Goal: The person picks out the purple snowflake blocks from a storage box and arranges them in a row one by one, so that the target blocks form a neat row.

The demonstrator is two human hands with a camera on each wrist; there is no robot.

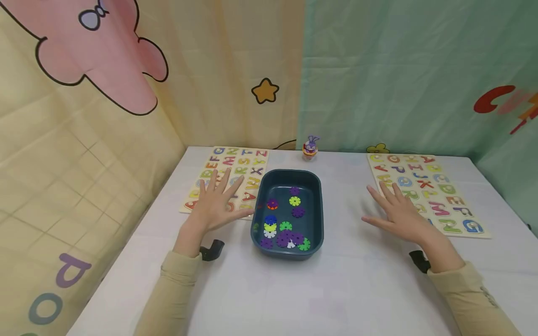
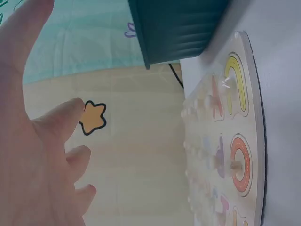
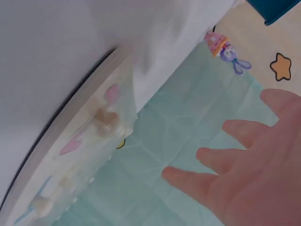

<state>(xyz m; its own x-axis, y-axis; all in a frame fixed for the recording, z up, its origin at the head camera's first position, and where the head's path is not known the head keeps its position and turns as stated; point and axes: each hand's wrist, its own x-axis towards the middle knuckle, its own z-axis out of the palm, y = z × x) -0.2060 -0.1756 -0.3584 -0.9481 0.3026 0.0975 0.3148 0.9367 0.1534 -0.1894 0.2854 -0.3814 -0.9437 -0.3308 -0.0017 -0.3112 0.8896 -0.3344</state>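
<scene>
My left hand, fingers spread, is over the near edge of the left alphabet puzzle board and holds nothing. My right hand also has its fingers apart, hovering by the left side of the right alphabet puzzle board. Between the hands stands a dark teal tub with several small notched plastic discs in it. A yellow disc, a blue disc and purple discs are among them. The left wrist view has the spread fingers beside the board's knobbed letters. The right wrist view has bare fingers too.
A small purple rabbit figure in a cup stands at the table's back edge. Printed curtains hang behind and to the left. The white table extends in front of the tub. Dark straps show at both wrists.
</scene>
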